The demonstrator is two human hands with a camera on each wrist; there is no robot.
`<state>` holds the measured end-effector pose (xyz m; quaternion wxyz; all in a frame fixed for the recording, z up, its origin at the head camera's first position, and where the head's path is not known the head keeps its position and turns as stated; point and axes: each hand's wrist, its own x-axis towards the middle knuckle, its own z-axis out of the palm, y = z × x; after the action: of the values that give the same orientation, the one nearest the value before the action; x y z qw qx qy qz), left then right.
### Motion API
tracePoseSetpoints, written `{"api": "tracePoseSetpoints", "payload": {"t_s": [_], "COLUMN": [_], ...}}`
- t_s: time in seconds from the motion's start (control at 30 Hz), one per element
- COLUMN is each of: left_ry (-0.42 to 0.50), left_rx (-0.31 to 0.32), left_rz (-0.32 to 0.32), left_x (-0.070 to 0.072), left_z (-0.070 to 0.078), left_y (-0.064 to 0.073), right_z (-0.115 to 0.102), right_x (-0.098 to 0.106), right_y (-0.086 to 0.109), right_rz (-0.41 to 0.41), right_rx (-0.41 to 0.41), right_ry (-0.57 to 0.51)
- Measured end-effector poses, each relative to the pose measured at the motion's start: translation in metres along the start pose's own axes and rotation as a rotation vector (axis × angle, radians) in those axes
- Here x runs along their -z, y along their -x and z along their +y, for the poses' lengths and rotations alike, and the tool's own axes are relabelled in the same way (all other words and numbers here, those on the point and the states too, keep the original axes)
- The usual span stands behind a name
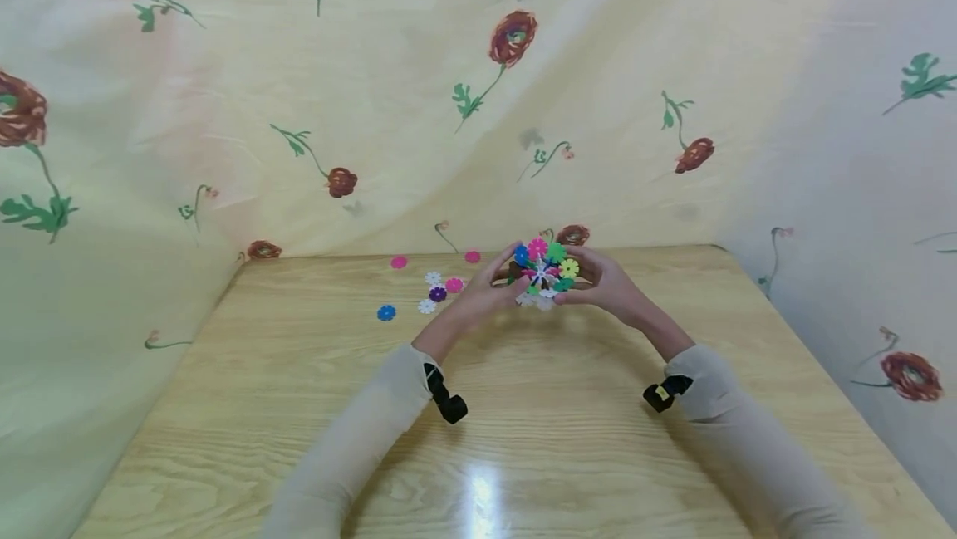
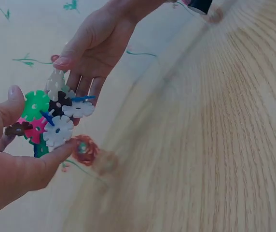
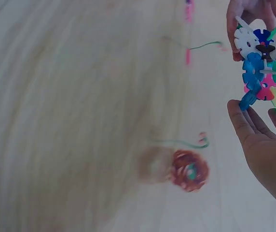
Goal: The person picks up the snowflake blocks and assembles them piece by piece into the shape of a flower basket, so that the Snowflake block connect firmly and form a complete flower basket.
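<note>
Both hands hold up a ball-like cluster of slotted plastic flower discs [image 1: 542,271], joined at many angles, above the far part of the table. Pink, green, blue, yellow, white and brown pieces show in it. My left hand [image 1: 486,296] grips its left side, thumb toward me. On the opposite side my right hand [image 1: 615,290] holds it between thumb and fingers. In the left wrist view, the right thumb presses a whitish disc [image 2: 56,87] at the cluster's edge. Blue discs [image 3: 253,70] face the right wrist camera, with right fingertips at the lowest one.
Loose discs lie on the wooden table [image 1: 299,406] left of the hands: a blue disc [image 1: 385,313], a purple disc [image 1: 437,294], and several pink and white ones. A flower-patterned cloth [image 1: 404,90] hangs behind the table and along its sides.
</note>
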<state>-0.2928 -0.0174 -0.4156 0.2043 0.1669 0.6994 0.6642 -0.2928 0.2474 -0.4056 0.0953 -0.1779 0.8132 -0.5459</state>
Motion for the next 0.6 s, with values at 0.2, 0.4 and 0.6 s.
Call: {"api": "tracePoseSetpoints", "payload": {"t_s": [0.2,0.4,0.6], "left_ry": [0.047,-0.013,-0.055], "left_rx": [0.023,0.038,0.017], "left_rz": [-0.029,-0.072,-0.084], "left_x": [-0.013,-0.019,-0.025], "left_z": [-0.014,-0.022,-0.029], "left_y": [-0.017,-0.028,-0.038], "right_z": [0.021,0.034,0.043], "right_x": [0.01,0.017,0.024], "right_y": [0.002,0.006,0.007], "right_rz": [-0.023,-0.032,-0.033], "right_rx": [-0.025,-0.061,-0.098], "right_ry": [0.033,0.059,0.081]}}
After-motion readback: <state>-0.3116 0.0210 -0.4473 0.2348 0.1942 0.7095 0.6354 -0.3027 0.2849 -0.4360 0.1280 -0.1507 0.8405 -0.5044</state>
